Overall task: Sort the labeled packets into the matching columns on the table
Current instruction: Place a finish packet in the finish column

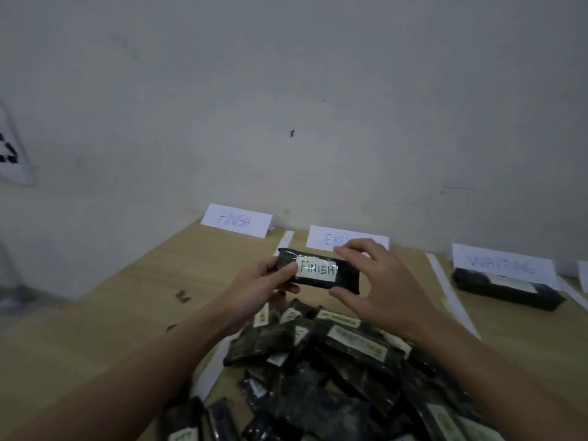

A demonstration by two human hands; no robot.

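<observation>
A black packet with a white label reading FINISH (318, 270) is held up above the pile. My left hand (270, 278) grips its left end, thumb on the front. My right hand (369, 275) pinches its right end between thumb and fingers. Below them lies a heap of several black labelled packets (334, 370). At the back edge of the table stand paper signs: FINISH (237, 220) on the left, one starting EXC (337, 238) partly hidden by my right hand, and WAITING (502, 264) on the right. One black packet (509, 289) lies in front of the WAITING sign.
White tape strips (451, 294) divide the wooden table (111, 313) into columns. A grey wall (286, 106) rises right behind the signs. The table's left edge runs diagonally at the left. Another white sign's edge (584, 275) shows at far right.
</observation>
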